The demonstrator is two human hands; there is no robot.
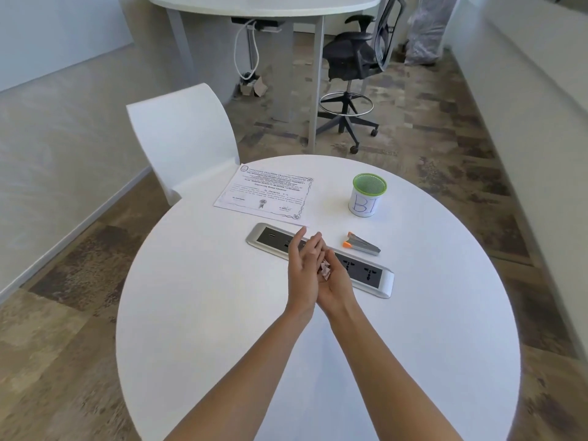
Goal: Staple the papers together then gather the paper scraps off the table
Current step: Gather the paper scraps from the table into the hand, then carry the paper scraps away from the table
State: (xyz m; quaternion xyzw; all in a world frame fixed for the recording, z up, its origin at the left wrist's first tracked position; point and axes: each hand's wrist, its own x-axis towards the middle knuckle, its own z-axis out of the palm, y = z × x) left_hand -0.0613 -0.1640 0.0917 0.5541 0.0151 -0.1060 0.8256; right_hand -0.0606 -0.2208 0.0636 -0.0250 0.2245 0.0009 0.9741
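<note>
The papers (265, 194), a printed certificate on top, lie flat at the far left of the round white table (203, 313). A grey and orange stapler (362, 244) rests to the right of my hands. Crumpled paper scraps (325, 269) sit between my two palms above the table's middle. My left hand (300, 268) stands on edge with fingers straight, pressed against my right hand (335, 281), which cups the scraps from the right.
A silver power socket strip (369, 275) is set into the table under my hands. A green-rimmed cup labelled "BI" (367, 195) stands at the far right. A white chair (184, 135) sits behind the table, an office chair (353, 68) further back.
</note>
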